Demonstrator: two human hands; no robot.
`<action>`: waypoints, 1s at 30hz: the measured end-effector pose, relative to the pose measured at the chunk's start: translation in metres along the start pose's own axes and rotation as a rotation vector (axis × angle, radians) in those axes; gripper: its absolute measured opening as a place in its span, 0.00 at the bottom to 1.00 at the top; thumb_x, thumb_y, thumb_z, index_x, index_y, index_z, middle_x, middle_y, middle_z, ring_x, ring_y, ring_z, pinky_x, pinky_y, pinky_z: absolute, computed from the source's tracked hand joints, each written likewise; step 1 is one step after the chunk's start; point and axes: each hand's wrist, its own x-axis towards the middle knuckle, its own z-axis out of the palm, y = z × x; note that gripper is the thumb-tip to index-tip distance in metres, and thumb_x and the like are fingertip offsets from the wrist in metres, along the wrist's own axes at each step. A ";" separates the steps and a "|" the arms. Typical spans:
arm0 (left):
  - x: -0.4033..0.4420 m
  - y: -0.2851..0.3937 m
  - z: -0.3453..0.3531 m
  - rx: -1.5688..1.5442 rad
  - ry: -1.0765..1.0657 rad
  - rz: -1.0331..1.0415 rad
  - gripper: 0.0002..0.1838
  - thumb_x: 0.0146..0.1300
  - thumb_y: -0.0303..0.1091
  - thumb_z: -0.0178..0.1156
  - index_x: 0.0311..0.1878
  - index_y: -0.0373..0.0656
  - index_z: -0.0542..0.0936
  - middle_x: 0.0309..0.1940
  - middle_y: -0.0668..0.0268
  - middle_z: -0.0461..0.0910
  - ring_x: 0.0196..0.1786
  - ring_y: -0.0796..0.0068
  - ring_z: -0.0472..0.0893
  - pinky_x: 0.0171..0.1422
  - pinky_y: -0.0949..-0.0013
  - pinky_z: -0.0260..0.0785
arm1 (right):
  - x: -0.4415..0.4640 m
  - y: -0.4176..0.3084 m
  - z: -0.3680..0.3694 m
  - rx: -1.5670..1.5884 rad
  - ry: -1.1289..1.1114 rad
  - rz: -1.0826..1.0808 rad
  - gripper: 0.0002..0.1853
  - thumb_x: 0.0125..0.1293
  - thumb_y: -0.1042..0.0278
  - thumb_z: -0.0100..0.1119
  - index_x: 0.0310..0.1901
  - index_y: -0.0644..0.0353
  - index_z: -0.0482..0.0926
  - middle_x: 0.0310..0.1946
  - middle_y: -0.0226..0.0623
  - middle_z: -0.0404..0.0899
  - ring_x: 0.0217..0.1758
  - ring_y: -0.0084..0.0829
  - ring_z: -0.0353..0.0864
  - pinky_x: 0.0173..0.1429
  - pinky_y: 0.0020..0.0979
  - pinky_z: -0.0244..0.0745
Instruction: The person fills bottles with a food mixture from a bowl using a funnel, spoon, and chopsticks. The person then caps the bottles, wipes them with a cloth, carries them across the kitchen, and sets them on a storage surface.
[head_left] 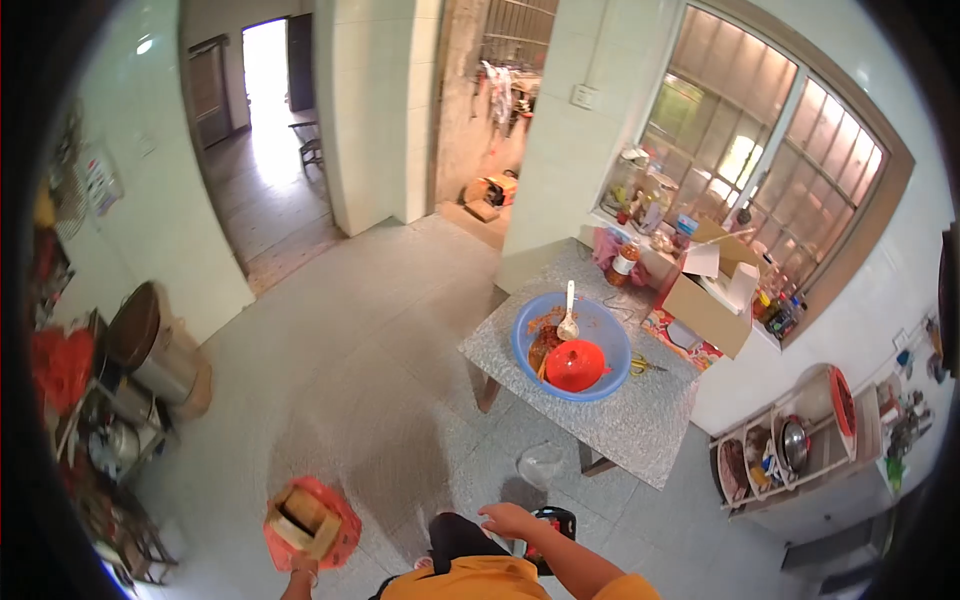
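My left hand (303,565) is at the bottom left, closed on the near edge of a small wooden frame-like stool (305,522). Red plastic (345,515) spreads around and beneath the stool. My right hand (507,519) is held above my dark-trousered knee, its fingers loosely extended with nothing visible in them. Behind it, a clear plastic bag (541,464) lies on the tiled floor. On the speckled table (640,440) stands a blue basin (523,365) holding a red bowl-like item (576,366), a white ladle (569,312) and reddish food.
Yellow-handled scissors (640,367), a jar (624,264) and an open cardboard box (706,312) are on the table. A black-rimmed object (557,520) sits beside my right forearm. Shelves (790,465) stand right; a metal bin (165,355) stands left. Doorways open ahead.
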 end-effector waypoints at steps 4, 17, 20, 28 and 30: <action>0.102 0.164 0.038 0.356 -0.173 0.346 0.16 0.58 0.28 0.55 0.51 0.43 0.78 0.34 0.60 0.81 0.32 0.67 0.80 0.33 0.60 0.73 | 0.054 0.003 -0.032 0.190 0.104 0.032 0.22 0.61 0.55 0.58 0.56 0.54 0.77 0.44 0.47 0.82 0.49 0.48 0.80 0.54 0.43 0.75; 0.203 0.388 0.073 0.269 -0.541 0.211 0.21 0.55 0.31 0.61 0.55 0.46 0.77 0.45 0.58 0.83 0.46 0.62 0.82 0.48 0.63 0.76 | 0.274 -0.003 -0.256 0.138 0.304 0.075 0.18 0.60 0.61 0.59 0.52 0.57 0.78 0.39 0.45 0.82 0.47 0.48 0.80 0.50 0.45 0.74; 0.258 0.395 0.052 0.050 -0.475 -0.091 0.21 0.57 0.31 0.62 0.56 0.46 0.76 0.40 0.58 0.82 0.39 0.61 0.81 0.40 0.56 0.75 | 0.324 -0.003 -0.298 0.098 0.438 0.051 0.19 0.60 0.61 0.59 0.52 0.58 0.78 0.41 0.46 0.81 0.46 0.47 0.79 0.52 0.44 0.74; 0.475 0.562 0.026 -0.103 -0.788 -0.484 0.20 0.61 0.29 0.55 0.59 0.46 0.73 0.39 0.59 0.81 0.38 0.66 0.81 0.40 0.65 0.75 | 0.403 -0.005 -0.337 0.321 0.552 0.284 0.19 0.59 0.61 0.59 0.50 0.59 0.79 0.42 0.46 0.82 0.48 0.48 0.80 0.53 0.44 0.74; 0.525 0.627 0.040 -0.109 -0.831 -0.532 0.20 0.62 0.29 0.54 0.59 0.47 0.73 0.39 0.59 0.81 0.38 0.67 0.81 0.40 0.66 0.74 | 0.413 0.008 -0.354 0.403 0.610 0.325 0.18 0.58 0.60 0.60 0.48 0.59 0.80 0.39 0.45 0.83 0.45 0.46 0.81 0.51 0.42 0.75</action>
